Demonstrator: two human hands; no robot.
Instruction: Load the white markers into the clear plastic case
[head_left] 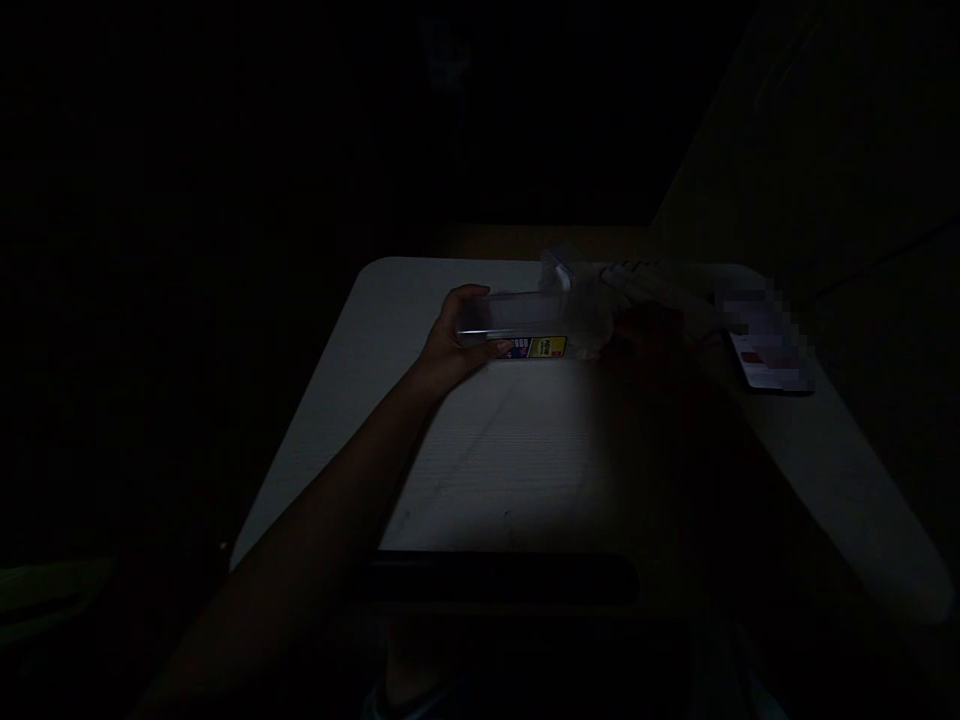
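My left hand (457, 335) is closed around the left end of a clear plastic box (525, 312). Its thumb lies along the front, beside a yellow and blue label (546, 347). Crinkled see-through plastic wrap (592, 315) covers or adjoins the box's right end, and a pale, shiny piece (561, 275) shows behind it. In deep shadow, my right hand (651, 338) is at the right end of the box, close to the wrap. Its fingers are too dark to make out, so I cannot tell whether it grips anything.
A lit phone (772, 350), partly pixelated, lies at the right of the white table (510, 450). Pale crumpled material (667, 290) lies along the far right side. A dark bar (510, 578) runs along the near edge. A cable (885, 262) hangs at far right.
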